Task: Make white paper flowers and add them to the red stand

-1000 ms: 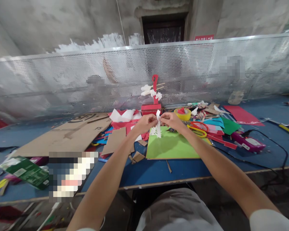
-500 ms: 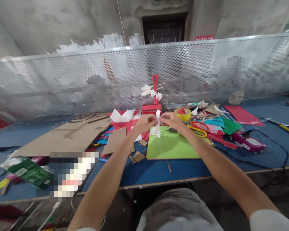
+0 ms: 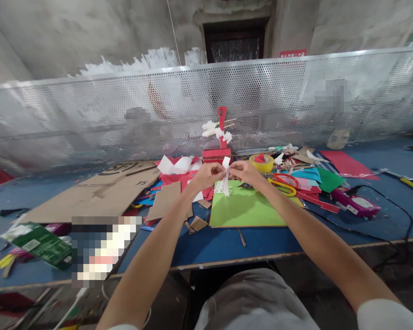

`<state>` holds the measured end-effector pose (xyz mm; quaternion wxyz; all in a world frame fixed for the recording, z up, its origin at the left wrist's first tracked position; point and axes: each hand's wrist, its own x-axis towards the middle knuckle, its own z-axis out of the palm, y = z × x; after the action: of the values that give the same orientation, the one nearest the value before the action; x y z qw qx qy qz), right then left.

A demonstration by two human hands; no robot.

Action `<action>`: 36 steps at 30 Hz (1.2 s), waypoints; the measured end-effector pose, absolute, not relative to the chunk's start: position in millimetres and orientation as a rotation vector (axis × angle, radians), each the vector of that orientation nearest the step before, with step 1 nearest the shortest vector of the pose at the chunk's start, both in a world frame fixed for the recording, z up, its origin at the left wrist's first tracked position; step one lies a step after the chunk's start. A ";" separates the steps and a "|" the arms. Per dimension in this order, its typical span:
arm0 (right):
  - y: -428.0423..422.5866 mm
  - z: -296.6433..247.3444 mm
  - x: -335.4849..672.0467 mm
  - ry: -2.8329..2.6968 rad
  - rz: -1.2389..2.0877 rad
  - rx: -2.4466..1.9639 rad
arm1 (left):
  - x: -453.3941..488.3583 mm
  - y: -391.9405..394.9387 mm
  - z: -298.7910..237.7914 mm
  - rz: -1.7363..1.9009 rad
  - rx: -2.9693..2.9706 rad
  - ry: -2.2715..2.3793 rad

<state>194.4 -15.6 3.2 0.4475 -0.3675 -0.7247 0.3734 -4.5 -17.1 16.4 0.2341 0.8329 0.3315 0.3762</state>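
Note:
A narrow white paper strip (image 3: 226,162) hangs upright between my two hands, above a light green sheet (image 3: 251,208). My left hand (image 3: 210,174) pinches it from the left with thumb and fingers. From the right, the fingertips of my right hand (image 3: 242,171) close on the same strip. Behind the strip, small white paper pieces (image 3: 220,187) lie on the green sheet. Beyond my hands stands a red box-shaped base (image 3: 216,153) with a curved red upright (image 3: 222,120), near white paper flowers (image 3: 211,129) on thin sticks.
Flattened cardboard (image 3: 89,192) covers the table's left part. To the right lie yellow tape (image 3: 262,164), scissors (image 3: 284,187) with red and yellow handles, coloured paper (image 3: 328,178) and a purple device (image 3: 356,203) with a black cord. A perforated metal panel (image 3: 179,101) runs along the back.
Hardly anything differs. Both hands keep their pinch on the paper strip in the same place, and the view has shifted very slightly.

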 end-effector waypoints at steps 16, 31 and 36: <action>-15.7 3.7 194.2 -1.769 0.954 -0.910 | -3.0 -19.0 18.1 1.041 2.315 0.947; -19.7 5.8 192.5 -1.783 0.863 -0.963 | -1.0 -21.1 19.7 1.044 2.309 0.991; -16.4 2.7 193.9 -1.820 0.809 -0.938 | -0.7 -20.2 19.0 1.016 2.362 1.006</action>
<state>193.9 -16.4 2.7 0.4532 -0.3798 -0.7369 0.3276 -0.7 -20.2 19.0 0.1893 0.8401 0.3577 0.3613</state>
